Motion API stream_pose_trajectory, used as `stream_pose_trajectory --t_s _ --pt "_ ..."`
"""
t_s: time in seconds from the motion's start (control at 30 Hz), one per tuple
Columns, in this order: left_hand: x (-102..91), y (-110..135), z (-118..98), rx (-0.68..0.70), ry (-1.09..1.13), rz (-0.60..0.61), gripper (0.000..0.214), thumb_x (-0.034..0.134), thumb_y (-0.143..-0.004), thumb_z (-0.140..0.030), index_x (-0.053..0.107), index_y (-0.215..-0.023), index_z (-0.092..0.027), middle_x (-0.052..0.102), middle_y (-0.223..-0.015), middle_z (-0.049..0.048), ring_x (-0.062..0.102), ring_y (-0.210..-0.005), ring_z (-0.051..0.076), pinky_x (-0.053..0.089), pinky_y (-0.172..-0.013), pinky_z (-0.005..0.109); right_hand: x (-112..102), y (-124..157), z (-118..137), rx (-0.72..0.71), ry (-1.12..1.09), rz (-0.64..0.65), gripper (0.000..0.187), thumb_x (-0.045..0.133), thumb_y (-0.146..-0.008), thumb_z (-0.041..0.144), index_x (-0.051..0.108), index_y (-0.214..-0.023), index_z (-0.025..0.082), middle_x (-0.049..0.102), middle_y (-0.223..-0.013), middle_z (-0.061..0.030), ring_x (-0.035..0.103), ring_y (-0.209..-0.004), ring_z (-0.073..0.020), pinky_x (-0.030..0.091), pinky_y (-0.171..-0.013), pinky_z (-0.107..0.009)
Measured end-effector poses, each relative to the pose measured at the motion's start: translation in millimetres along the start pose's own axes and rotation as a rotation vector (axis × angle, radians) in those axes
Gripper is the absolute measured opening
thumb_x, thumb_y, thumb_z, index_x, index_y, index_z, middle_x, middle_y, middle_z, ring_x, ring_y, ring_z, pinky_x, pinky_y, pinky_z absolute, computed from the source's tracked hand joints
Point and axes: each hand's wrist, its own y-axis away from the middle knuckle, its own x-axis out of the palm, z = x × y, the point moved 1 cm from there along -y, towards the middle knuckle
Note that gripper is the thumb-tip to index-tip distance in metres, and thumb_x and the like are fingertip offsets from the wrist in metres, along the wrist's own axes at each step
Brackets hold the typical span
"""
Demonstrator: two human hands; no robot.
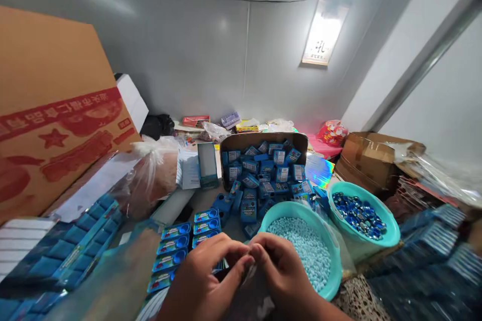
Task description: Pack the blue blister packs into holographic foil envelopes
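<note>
At the lower middle of the head view, my left hand [211, 278] and my right hand [282, 271] meet with their fingertips pinched together. Something small and dark shows between them, but its kind is hidden. Just right of my right hand stands a turquoise basin [337, 261] holding pale blue pellets [301, 246]. Rows of small blue boxes with round windows [171, 246] lie left of and behind my left hand. Beyond both hands, a cardboard box [226, 135] lies tipped towards me, with many little blue printed boxes [265, 173] spilling out of it.
A second turquoise basin [393, 228] at the right holds shiny blue gems [359, 215]. Far left rises a large orange-brown carton [56, 70] near blue packs [81, 235]. A plastic bag [150, 165] and an open narrow box [207, 160] stand behind. Brown cartons [361, 158] sit back right.
</note>
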Motion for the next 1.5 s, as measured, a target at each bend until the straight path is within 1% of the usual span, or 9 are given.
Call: stream_pose_trajectory --t_s 0.2,0.33,0.53,0.77,0.9,1.0,1.17,1.3,1.5 --pt "22.4 -12 -4 0.012 -0.041 -0.013 0.015 0.063 -0.089 -0.039 0.073 -0.093 -0.029 0.072 -0.081 -0.0035 0.068 -0.074 0.01 0.053 -0.06 0.016 -35 -18 1 -0.015 -0.082 -0.01 0.037 0.055 -0.093 0.045 0.062 -0.071 0.016 0.058 -0.065 -0.0024 0.051 -0.062 -0.0132 0.04 -0.056 -0.024" --pt "28.2 -17 -12 0.256 -0.214 -0.147 0.027 0.062 -0.09 -0.026 0.066 -0.117 -0.031 0.073 -0.095 -0.0042 0.07 -0.083 0.007 0.056 -0.069 0.013 -45 -23 3 -0.071 -0.116 0.0 0.033 0.06 -0.092 0.038 0.065 -0.068 0.016 0.061 -0.066 -0.0029 0.054 -0.063 -0.0135 0.042 -0.059 -0.025" --pt "30.0 -13 -19 0.486 -0.579 -0.285 0.029 0.055 -0.093 -0.017 0.063 -0.12 -0.025 0.072 -0.102 -0.0016 0.066 -0.095 0.009 0.051 -0.091 0.021 -45 -30 -2 -0.066 -0.223 0.006 0.035 0.063 -0.09 0.039 0.067 -0.064 0.016 0.059 -0.062 -0.0017 0.051 -0.059 -0.0122 0.038 -0.055 -0.024" --pt "34.3 -7 -22 0.268 -0.458 -0.342 0.016 0.061 -0.092 -0.024 0.064 -0.108 -0.027 0.072 -0.095 -0.0056 0.067 -0.088 0.005 0.052 -0.08 0.013 -34 -36 -12 -0.021 -0.338 0.067 0.034 0.065 -0.089 0.04 0.068 -0.066 0.016 0.061 -0.064 -0.0015 0.054 -0.062 -0.0125 0.04 -0.059 -0.024" --pt "37.1 -6 -23 0.386 -0.625 -0.424 0.017 0.061 -0.091 -0.018 0.064 -0.107 -0.022 0.074 -0.095 -0.0029 0.068 -0.091 0.007 0.051 -0.087 0.017 -35 -37 -16 0.006 -0.394 0.111 0.034 0.065 -0.089 0.044 0.069 -0.069 0.017 0.061 -0.068 -0.0019 0.054 -0.066 -0.0126 0.041 -0.061 -0.024" --pt "39.0 -2 -21 0.471 -0.752 -0.422 0.019 0.062 -0.09 -0.013 0.065 -0.108 -0.019 0.075 -0.096 -0.0001 0.068 -0.094 0.008 0.051 -0.09 0.018 -39 -40 -16 0.003 -0.405 0.16 0.033 0.064 -0.09 0.043 0.07 -0.07 0.016 0.064 -0.071 -0.0036 0.057 -0.068 -0.0137 0.043 -0.063 -0.025" --pt "41.1 -1 -11 0.341 -0.63 -0.406 0.018 0.063 -0.09 -0.018 0.064 -0.107 -0.021 0.074 -0.096 0.0005 0.069 -0.092 0.008 0.053 -0.087 0.016 -36 -40 -22 -0.054 -0.363 0.176 0.034 0.061 -0.092 0.042 0.069 -0.071 0.016 0.064 -0.07 -0.0045 0.057 -0.067 -0.0137 0.042 -0.061 -0.024" --pt "34.6 -8 -2 0.268 -0.554 -0.219 0.026 0.057 -0.094 -0.024 0.062 -0.12 -0.023 0.073 -0.1 0.0019 0.071 -0.092 0.01 0.056 -0.08 0.015 -21 -36 -29 -0.011 -0.38 0.08 0.04 0.056 -0.094 0.047 0.062 -0.07 0.016 0.058 -0.068 -0.0021 0.052 -0.065 -0.0131 0.041 -0.06 -0.024" --pt "27.3 -13 6 0.498 -0.622 -0.189 0.033 0.06 -0.09 -0.013 0.062 -0.122 -0.019 0.07 -0.082 0.0016 0.067 -0.072 0.011 0.056 -0.07 0.019 -13 -32 -27 -0.13 -0.281 -0.01 0.04 0.046 -0.098 0.046 0.057 -0.071 0.018 0.057 -0.068 -0.0022 0.053 -0.063 -0.0129 0.041 -0.059 -0.024"
